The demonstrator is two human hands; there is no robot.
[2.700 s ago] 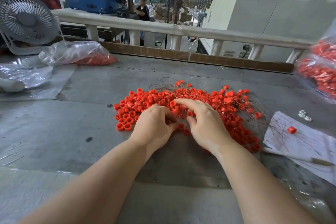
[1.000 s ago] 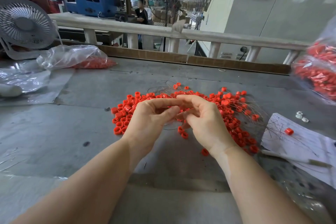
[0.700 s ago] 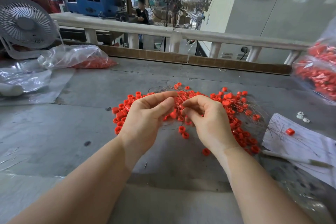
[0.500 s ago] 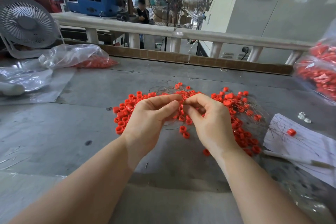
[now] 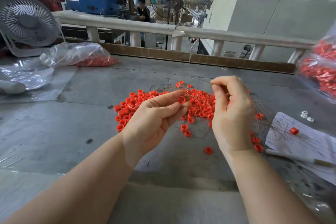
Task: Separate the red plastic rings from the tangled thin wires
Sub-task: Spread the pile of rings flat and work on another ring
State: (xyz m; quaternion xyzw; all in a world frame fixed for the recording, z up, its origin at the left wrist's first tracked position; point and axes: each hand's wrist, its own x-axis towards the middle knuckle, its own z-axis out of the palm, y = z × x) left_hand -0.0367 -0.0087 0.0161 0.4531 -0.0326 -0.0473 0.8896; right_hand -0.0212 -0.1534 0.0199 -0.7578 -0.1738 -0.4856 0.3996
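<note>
A pile of red plastic rings [image 5: 198,104] lies mid-table, laced with tangled thin wires [image 5: 169,88]. My left hand [image 5: 154,120] is raised over the pile's left part and pinches a single red ring [image 5: 181,99] between thumb and forefinger. My right hand [image 5: 231,112] is lifted to the right of it, thumb and forefinger pinched on a thin wire [image 5: 205,80] that sticks out to the left. The hands are apart. A few loose rings [image 5: 208,150] lie near my wrists.
A clear bag of red rings [image 5: 83,56] and a white fan [image 5: 27,22] are at the back left. Another bag of rings [image 5: 321,72] is at the right edge. White paper [image 5: 307,143] with wires and one ring lies front right. A white railing [image 5: 163,30] borders the far side.
Both hands rose off the pile and worked together at one spot. Now they have parted: the right has drawn a wire up and to the right, the left keeps a ring.
</note>
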